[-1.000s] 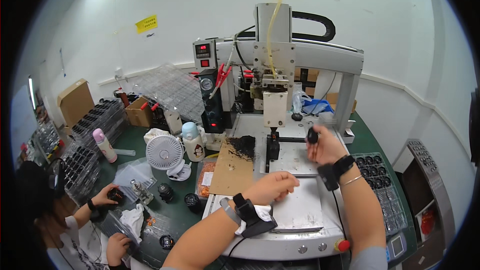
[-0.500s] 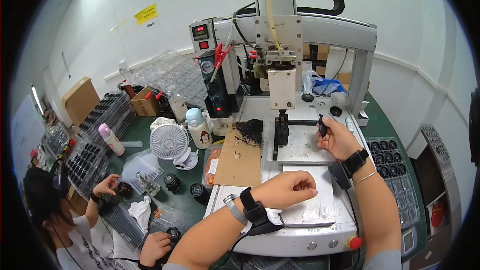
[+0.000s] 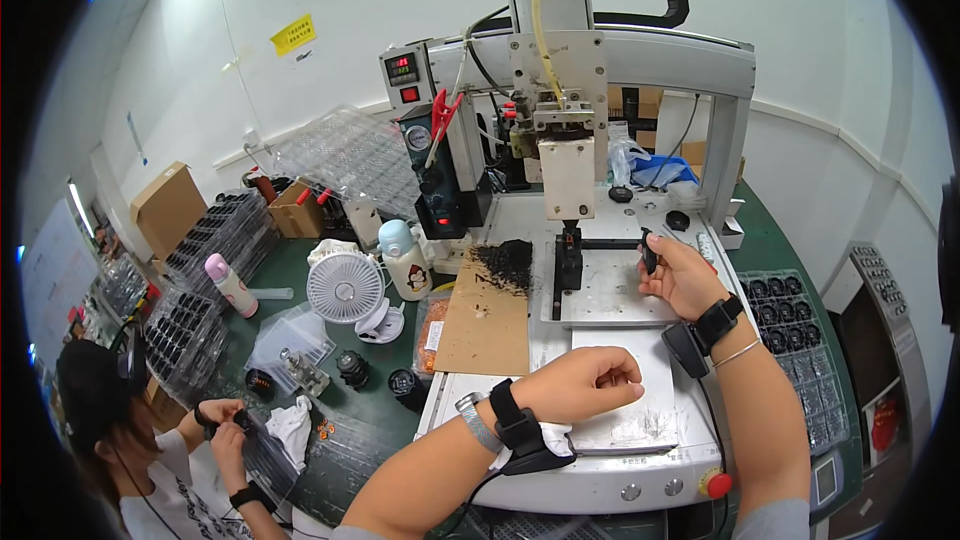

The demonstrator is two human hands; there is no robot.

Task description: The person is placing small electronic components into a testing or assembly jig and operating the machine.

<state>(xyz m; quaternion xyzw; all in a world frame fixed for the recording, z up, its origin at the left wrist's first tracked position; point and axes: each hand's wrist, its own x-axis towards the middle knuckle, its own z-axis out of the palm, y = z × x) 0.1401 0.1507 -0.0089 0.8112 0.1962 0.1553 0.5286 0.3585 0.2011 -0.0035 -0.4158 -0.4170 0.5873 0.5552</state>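
My right hand (image 3: 683, 280) is closed around a small black plastic part (image 3: 649, 252), held upright between thumb and fingers at the right side of the machine's metal work plate (image 3: 615, 290). Over the white lower plate (image 3: 640, 420) hovers my left hand (image 3: 585, 380), fingers loosely curled in; nothing shows in them. Under the machine's dispensing head (image 3: 568, 178), its black tip (image 3: 571, 228) stands just above a black fixture (image 3: 568, 262) on the work plate. Both my wrists carry black strapped devices.
A cardboard sheet (image 3: 482, 330) with black scraps lies left of the plate. Beyond it stand a white fan (image 3: 346, 288) and a bottle (image 3: 405, 265). Trays of black parts (image 3: 785, 315) lie at right, near a red stop button (image 3: 716, 484). A co-worker (image 3: 110, 430) sits at left.
My hands keep nearly the same pose, with the black part still in the right one. The co-worker's hands have come together over a dark piece. The whole view has shifted slightly.
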